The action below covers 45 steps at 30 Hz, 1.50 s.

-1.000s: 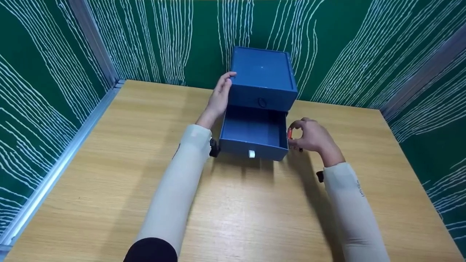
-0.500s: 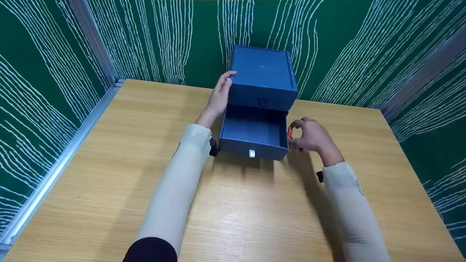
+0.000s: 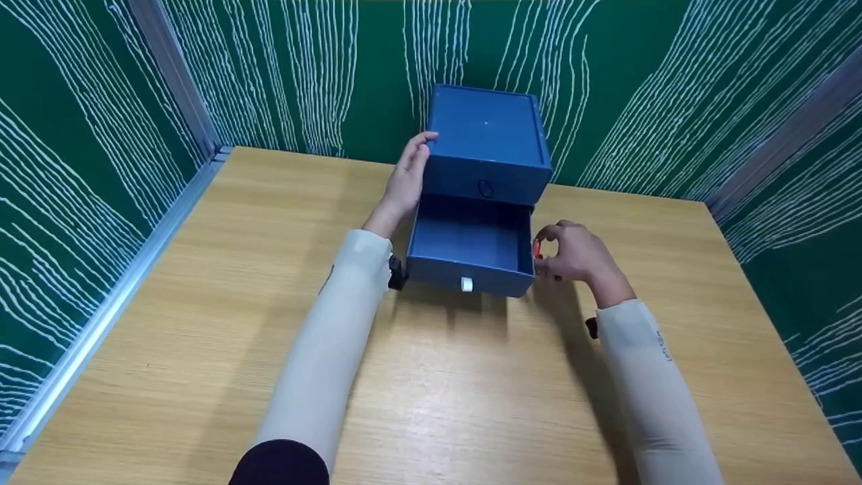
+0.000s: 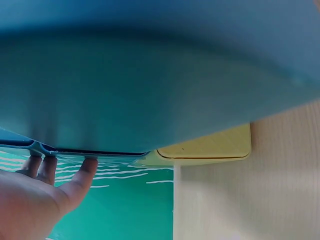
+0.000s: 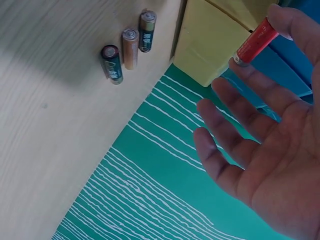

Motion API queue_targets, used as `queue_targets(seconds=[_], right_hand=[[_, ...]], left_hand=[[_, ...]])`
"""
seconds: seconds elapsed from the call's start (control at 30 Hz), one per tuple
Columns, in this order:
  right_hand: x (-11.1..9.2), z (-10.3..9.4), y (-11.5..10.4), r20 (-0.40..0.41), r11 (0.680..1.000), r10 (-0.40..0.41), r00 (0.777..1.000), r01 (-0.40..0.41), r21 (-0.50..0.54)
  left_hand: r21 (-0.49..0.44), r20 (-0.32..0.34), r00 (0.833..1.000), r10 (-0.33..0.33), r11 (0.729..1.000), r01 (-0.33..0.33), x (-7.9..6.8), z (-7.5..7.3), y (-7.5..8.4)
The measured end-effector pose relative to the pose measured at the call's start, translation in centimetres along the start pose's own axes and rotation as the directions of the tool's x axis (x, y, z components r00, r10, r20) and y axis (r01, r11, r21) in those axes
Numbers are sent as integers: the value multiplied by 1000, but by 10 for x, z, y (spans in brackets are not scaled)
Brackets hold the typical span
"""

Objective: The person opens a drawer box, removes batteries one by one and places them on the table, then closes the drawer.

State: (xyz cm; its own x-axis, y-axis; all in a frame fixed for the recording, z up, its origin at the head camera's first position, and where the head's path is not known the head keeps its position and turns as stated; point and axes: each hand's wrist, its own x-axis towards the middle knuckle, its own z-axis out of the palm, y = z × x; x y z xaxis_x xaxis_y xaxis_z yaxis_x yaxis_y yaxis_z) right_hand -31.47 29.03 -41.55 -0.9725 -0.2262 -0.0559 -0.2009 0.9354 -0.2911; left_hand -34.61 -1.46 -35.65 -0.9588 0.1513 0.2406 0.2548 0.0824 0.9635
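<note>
Pinching the red battery [image 5: 256, 43] at both ends between thumb and index finger, just beside the pulled-out drawer [image 3: 469, 244], the right hand [image 5: 267, 137], other fingers spread, should press evenly against slipping, while the left hand [image 3: 405, 178], fingers extended, braces the blue cabinet [image 3: 486, 131].

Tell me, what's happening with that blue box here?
A person is working at a table. The left hand rests against the side of the blue drawer unit, while the right hand pinches a red battery. That battery is just outside the pulled-out drawer, not in it. Three more batteries are on the table.
</note>
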Motion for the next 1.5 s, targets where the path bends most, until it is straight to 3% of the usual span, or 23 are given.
queue_targets(seconds=[0.23,1.13,1.5], right_hand=[[3,6,6,41,1000,20,999,-21,13],[15,24,14,110,996,69,992,-63,-58],[20,28,15,104,993,24,994,-12,-119]], left_hand=[[15,-6,1000,31,999,-31,0,0,0],[12,-9,1000,17,1000,-17,1,-1,0],[-16,-5,1000,9,1000,-10,1,-1,1]])
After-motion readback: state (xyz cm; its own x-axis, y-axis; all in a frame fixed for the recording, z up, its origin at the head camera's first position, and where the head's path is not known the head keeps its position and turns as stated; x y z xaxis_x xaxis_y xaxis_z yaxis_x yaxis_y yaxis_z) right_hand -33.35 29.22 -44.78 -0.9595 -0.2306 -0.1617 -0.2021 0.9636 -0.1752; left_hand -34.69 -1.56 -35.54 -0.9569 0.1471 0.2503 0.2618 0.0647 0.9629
